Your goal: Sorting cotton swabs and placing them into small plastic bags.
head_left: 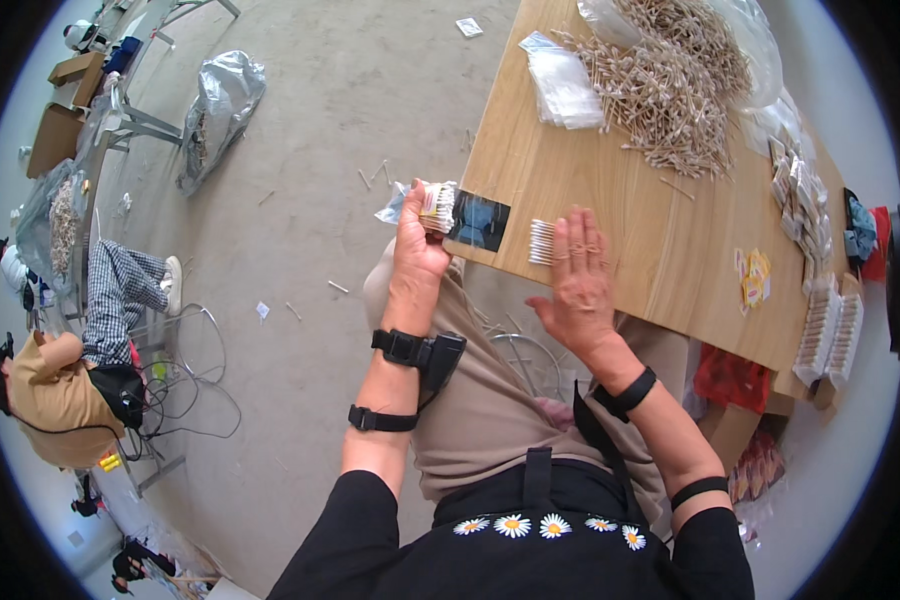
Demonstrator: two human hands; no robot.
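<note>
At the table's left corner, my left hand point(420, 240) is closed around a small clear bag of cotton swabs point(437, 207). The swabs' white tips face right, and a yellow label shows among them. My right hand point(581, 285) lies with fingers stretched out over the wooden table, thumb apart. Beside its fingers is a short row of cotton swabs point(541, 242), lined up side by side; whether the fingers touch or cover part of the row I cannot tell. A dark square with a blue pattern point(481, 221) sits on the corner between the two hands.
A large heap of loose swabs point(670, 90) covers the table's far part, next to a stack of clear bags point(564, 85). Yellow labels point(754, 278) and filled packs point(817, 320) lie rightward. Swabs litter the floor; another person point(65, 400) sits at left.
</note>
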